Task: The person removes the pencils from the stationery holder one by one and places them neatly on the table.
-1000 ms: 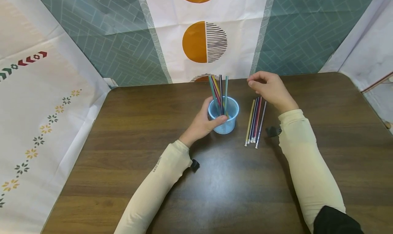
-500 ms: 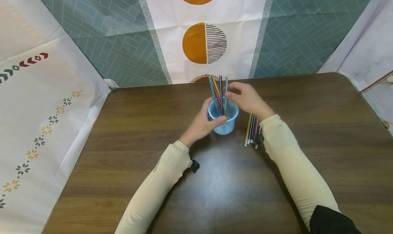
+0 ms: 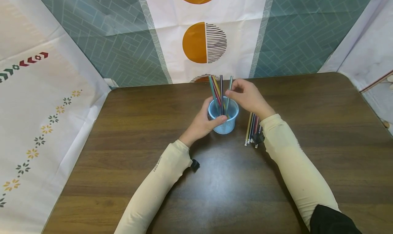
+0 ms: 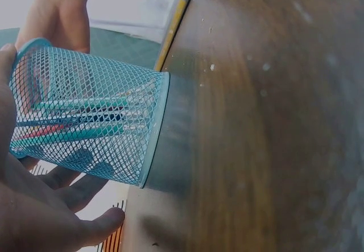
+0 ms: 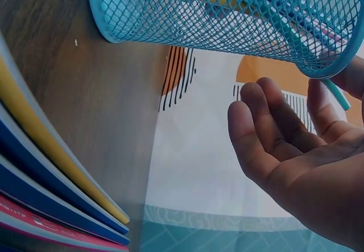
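A light-blue mesh pencil cup (image 3: 228,125) stands on the table, holding several pencils (image 3: 217,94) in teal, yellow, pink and dark colours. My left hand (image 3: 202,122) is curled round the cup's left side, thumb across its front. At the cup's right rim, my right hand (image 3: 248,97) pinches the upper part of a teal pencil (image 3: 230,85) between thumb and index finger; its lower end is inside the cup. In the right wrist view, the other fingers (image 5: 244,127) hang loosely curled. Beside the cup lies a row of pencils (image 3: 251,128), partly hidden under my right wrist.
The brown wooden table (image 3: 129,159) ends at a back edge against a patterned cloth (image 3: 169,39). A white cloth (image 3: 52,152) with printed flowers hangs on the left. Dark wrist cameras sit on both wrists, the right one just over the loose pencils.
My right hand has come left from above the loose pencils to the cup and taken hold of the teal pencil, which now leans further right. The left hand stays on the cup.
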Demonstrator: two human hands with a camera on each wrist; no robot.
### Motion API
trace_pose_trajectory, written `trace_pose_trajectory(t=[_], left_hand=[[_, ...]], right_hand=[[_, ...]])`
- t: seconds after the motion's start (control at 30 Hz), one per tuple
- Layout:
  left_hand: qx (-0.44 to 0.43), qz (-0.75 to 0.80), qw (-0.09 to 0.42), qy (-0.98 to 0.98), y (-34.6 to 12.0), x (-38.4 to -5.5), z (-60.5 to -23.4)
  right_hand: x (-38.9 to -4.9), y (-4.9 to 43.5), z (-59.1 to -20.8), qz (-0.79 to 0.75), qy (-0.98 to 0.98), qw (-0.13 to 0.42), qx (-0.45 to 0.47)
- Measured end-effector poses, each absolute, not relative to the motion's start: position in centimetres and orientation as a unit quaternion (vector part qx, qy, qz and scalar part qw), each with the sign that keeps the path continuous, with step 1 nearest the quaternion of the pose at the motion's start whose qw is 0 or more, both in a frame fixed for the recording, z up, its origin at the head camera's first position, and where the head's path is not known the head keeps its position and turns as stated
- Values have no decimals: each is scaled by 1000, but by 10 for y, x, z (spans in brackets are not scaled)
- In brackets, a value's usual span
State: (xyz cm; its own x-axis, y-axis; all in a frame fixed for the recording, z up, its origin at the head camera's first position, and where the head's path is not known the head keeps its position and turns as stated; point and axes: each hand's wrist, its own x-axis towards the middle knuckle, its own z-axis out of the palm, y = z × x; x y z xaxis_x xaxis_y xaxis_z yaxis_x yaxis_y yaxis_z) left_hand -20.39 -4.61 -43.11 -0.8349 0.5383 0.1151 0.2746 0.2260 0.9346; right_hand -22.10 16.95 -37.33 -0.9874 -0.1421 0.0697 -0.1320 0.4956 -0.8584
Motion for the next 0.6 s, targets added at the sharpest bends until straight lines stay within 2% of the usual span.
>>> trace_pose_trajectory(t=[0.6], left_hand=[[255, 569, 119, 773, -45, -204, -431]], right_hand=[[-219, 176, -366, -547, 834, -35, -63]])
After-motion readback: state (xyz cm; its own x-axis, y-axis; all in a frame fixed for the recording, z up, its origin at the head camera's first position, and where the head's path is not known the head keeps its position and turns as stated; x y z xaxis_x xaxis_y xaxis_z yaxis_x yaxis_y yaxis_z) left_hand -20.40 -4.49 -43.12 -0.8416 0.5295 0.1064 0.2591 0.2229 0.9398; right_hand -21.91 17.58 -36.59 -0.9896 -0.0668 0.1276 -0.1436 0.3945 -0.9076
